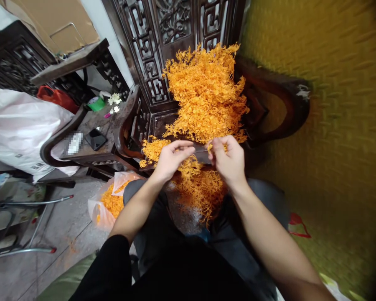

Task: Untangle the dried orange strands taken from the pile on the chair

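Observation:
My right hand [229,161] is closed, its thumb and fingers pinching a small orange frilly piece. Facing it, my left hand [174,158] has its fingers stretched out and the thumb slightly apart, with nothing visible between them. Behind both hands, a big heap of orange stringy pieces [207,94] like thin curled petals covers the seat of a dark carved wooden chair [150,71]. Beside my left hand lies a smaller orange pile [153,151] at the seat's front edge. More orange strands [203,188] hang or lie below my hands, between my knees.
On the left, a dark wooden side table [105,121] holds a phone [95,139], a green roll [96,103] and white flowers [114,99]. A plastic bag [95,209] with orange pieces stands on the floor. A yellow patterned surface [341,125] rises at right.

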Tool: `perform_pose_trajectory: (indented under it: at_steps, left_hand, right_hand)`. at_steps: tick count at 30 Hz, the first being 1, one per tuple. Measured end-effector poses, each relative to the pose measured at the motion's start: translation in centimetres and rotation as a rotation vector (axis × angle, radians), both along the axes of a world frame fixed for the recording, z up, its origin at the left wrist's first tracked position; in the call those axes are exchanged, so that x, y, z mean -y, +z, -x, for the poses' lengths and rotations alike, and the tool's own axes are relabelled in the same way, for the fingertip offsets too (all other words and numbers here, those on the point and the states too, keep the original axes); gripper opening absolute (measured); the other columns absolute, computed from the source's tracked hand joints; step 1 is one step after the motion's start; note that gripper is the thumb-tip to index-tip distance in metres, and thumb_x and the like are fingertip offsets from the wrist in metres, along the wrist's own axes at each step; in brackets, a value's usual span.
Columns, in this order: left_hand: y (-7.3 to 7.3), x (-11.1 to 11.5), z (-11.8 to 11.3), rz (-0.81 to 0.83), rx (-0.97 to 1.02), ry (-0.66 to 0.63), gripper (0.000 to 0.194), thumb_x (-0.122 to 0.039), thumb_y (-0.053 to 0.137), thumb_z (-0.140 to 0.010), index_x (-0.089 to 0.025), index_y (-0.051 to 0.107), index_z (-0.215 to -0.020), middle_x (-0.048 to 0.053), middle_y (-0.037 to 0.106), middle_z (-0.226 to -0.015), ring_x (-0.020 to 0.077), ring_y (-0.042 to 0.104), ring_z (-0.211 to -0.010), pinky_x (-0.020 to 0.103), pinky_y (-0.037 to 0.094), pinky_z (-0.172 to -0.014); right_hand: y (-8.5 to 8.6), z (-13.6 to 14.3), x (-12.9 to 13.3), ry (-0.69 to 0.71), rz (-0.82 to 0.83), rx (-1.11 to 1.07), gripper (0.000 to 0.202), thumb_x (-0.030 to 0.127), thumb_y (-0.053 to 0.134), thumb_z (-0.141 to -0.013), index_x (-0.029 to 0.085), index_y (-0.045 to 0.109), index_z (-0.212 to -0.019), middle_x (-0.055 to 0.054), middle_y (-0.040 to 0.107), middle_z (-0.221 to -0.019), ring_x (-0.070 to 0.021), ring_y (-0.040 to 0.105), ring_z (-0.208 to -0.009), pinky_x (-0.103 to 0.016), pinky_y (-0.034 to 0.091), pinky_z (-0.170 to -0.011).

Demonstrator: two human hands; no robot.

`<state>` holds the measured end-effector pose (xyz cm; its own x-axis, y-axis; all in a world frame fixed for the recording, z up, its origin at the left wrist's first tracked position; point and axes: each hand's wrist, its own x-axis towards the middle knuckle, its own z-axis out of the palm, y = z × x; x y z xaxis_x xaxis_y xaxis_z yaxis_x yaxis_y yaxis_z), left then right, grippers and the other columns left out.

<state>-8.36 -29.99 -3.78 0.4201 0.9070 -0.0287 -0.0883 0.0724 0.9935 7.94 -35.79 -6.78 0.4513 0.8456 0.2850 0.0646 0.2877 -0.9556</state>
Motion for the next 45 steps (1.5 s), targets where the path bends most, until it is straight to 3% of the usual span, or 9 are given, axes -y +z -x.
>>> perform_pose_trajectory:
  at_steps: [6, 15, 20, 24, 30, 34, 38, 42, 45]
  left_hand:
    - [1.2, -1.7, 0.2, 0.288, 0.359, 0.123, 0.037, -0.043, 0.086, -0.077, -0.016, 0.063, -0.089, -0.008, 0.040, -0.066, -0.0003, 0.023, -0.045, 0.016, 0.014, -0.037]
    - [1.1, -2.0, 0.2, 0.423, 0.538, 0.124, 0.027, -0.037, 0.076, -0.090, -0.016, 0.058, -0.086, -0.008, 0.041, -0.066, -0.0001, 0.028, -0.043, 0.015, 0.020, -0.037]
    - [0.5, -1.9, 1.0, 0.285, 0.379, -0.058, 0.050, -0.056, 0.078, -0.082, -0.017, 0.066, -0.110, 0.004, 0.068, -0.094, 0.0106, 0.063, -0.076, 0.021, 0.048, -0.064]
    - [-0.2, -1.0, 1.5, 0.091, 0.035, -0.200, 0.043, -0.046, 0.085, -0.077, -0.016, 0.072, -0.104, 0.004, 0.072, -0.091, 0.0122, 0.062, -0.077, 0.025, 0.049, -0.071]
    - [-0.8, 0.1, 0.7, -0.008, -0.097, -0.032, 0.038, -0.048, 0.087, -0.072, -0.015, 0.069, -0.074, 0.001, 0.067, -0.067, 0.0087, 0.053, -0.057, 0.021, 0.037, -0.050]
    - [-0.1, -0.4, 1.1, 0.185, -0.023, 0.008, 0.038, -0.042, 0.091, -0.064, -0.014, 0.067, -0.072, -0.001, 0.063, -0.061, 0.0063, 0.048, -0.046, 0.019, 0.029, -0.040]
    - [1.0, -1.3, 3.0, 0.210, 0.114, 0.155, 0.033, -0.033, 0.092, -0.061, -0.012, 0.069, -0.073, -0.003, 0.060, -0.056, 0.0049, 0.049, -0.044, 0.017, 0.037, -0.040]
    - [0.6, -1.5, 3.7, 0.243, 0.128, 0.144, 0.032, -0.032, 0.092, -0.065, -0.011, 0.073, -0.083, 0.003, 0.072, -0.073, 0.0078, 0.063, -0.053, 0.018, 0.052, -0.048]
    - [-0.4, -1.3, 3.2, 0.291, 0.125, 0.058, 0.035, -0.028, 0.094, -0.064, -0.011, 0.074, -0.086, 0.007, 0.077, -0.086, 0.0134, 0.074, -0.070, 0.024, 0.063, -0.067]
  right_hand:
    - [0.3, -0.1, 0.6, 0.389, 0.063, 0.152, 0.028, 0.044, 0.062, -0.098, 0.019, 0.074, -0.106, -0.004, 0.072, -0.081, -0.0147, 0.062, -0.062, -0.030, 0.050, -0.058]
    - [-0.6, 1.2, 0.3, 0.375, 0.017, 0.498, 0.025, 0.040, 0.073, -0.091, 0.021, 0.077, -0.107, -0.007, 0.075, -0.097, -0.0225, 0.068, -0.088, -0.036, 0.049, -0.084]
    - [-0.5, 1.0, 0.0, 0.330, 0.092, 0.157, 0.030, 0.049, 0.064, -0.095, 0.020, 0.067, -0.088, 0.000, 0.065, -0.070, -0.0153, 0.057, -0.063, -0.029, 0.045, -0.064]
    - [-0.2, 0.2, -0.1, 0.381, 0.169, 0.026, 0.038, 0.058, 0.061, -0.095, 0.021, 0.061, -0.086, 0.006, 0.048, -0.055, -0.0115, 0.040, -0.050, -0.026, 0.035, -0.052]
    - [-0.9, 1.3, -0.5, 0.115, 0.085, 0.177, 0.040, 0.058, 0.069, -0.088, 0.021, 0.061, -0.075, 0.000, 0.061, -0.065, -0.0157, 0.055, -0.062, -0.029, 0.044, -0.060]
    - [-1.4, 0.0, -1.2, 0.114, 0.159, -0.018, 0.040, 0.060, 0.070, -0.087, 0.022, 0.059, -0.081, 0.004, 0.055, -0.050, -0.0135, 0.050, -0.042, -0.026, 0.041, -0.042]
    - [-1.4, -4.6, -1.9, -0.145, -0.034, -0.367, 0.049, 0.060, 0.082, -0.075, 0.023, 0.050, -0.075, 0.008, 0.052, -0.054, -0.0099, 0.051, -0.042, -0.022, 0.046, -0.040]
    - [-1.2, -5.3, -1.1, 0.104, 0.053, -0.292, 0.041, 0.055, 0.083, -0.076, 0.019, 0.065, -0.083, -0.007, 0.073, -0.101, -0.0161, 0.071, -0.078, -0.028, 0.061, -0.058]
    - [-0.9, -3.0, 0.0, 0.296, 0.151, -0.038, 0.039, 0.053, 0.075, -0.086, 0.019, 0.075, -0.105, -0.010, 0.074, -0.106, -0.0189, 0.070, -0.078, -0.034, 0.060, -0.062]
